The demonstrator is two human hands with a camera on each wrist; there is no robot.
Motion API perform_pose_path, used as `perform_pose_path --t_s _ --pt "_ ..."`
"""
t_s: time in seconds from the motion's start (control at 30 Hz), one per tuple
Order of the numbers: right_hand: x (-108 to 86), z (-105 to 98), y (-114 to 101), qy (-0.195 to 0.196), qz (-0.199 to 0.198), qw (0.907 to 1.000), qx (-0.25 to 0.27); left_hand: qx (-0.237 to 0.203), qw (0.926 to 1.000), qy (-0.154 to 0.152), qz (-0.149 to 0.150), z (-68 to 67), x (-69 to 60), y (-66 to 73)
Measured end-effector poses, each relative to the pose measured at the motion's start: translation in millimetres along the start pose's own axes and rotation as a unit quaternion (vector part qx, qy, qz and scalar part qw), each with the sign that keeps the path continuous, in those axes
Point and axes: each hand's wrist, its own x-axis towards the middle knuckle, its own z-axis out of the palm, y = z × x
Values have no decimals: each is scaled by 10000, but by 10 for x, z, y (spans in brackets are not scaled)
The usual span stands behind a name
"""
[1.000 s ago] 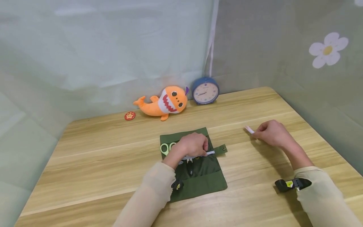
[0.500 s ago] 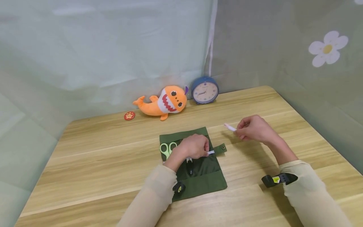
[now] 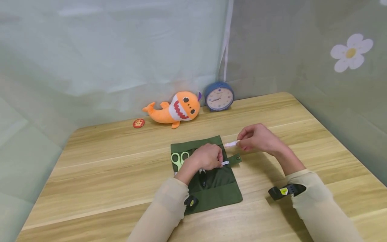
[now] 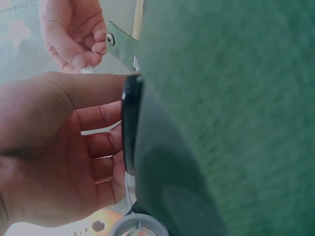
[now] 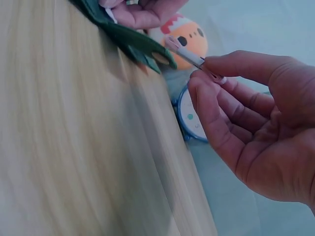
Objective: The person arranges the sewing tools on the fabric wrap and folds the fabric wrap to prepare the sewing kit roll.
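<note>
A green fabric tool roll (image 3: 211, 198) lies unfolded on the table, with pale green scissors (image 3: 176, 158) and a black-handled tool (image 3: 203, 178) in it. My left hand (image 3: 208, 156) is over the roll, its fingers curled at the fabric beside a white strip (image 3: 225, 163). In the left wrist view a black flat piece (image 4: 130, 123) lies against those fingertips; exactly what they pinch is partly hidden. My right hand (image 3: 257, 137) pinches a slim white-and-pink bundle (image 5: 189, 54) between thumb and fingers, its far end close to the roll's upper right edge.
A snap strap (image 3: 238, 158) sticks out from the roll's right side. At the back of the wooden table (image 3: 105, 178) are an orange plush shark (image 3: 181, 107), a blue clock (image 3: 219, 97) and a red round badge (image 3: 139, 123). Curtains stand behind and to the right.
My right hand has moved left with the white-and-pink bundle, from the right part of the table to the tool roll's edge. My left hand has stayed nearly still on the roll.
</note>
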Motion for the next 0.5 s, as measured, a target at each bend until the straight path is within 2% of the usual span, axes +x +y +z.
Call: perform_pose_path --t_s 0.3,0.5 --pt "120 58 26 -343 -340 9987 -166 -315 9994 -161 -21 -28 7 -26" --pt "190 93 81 -643 -447 9969 -97 -419 9989 -191 -11 -43 0 -36"
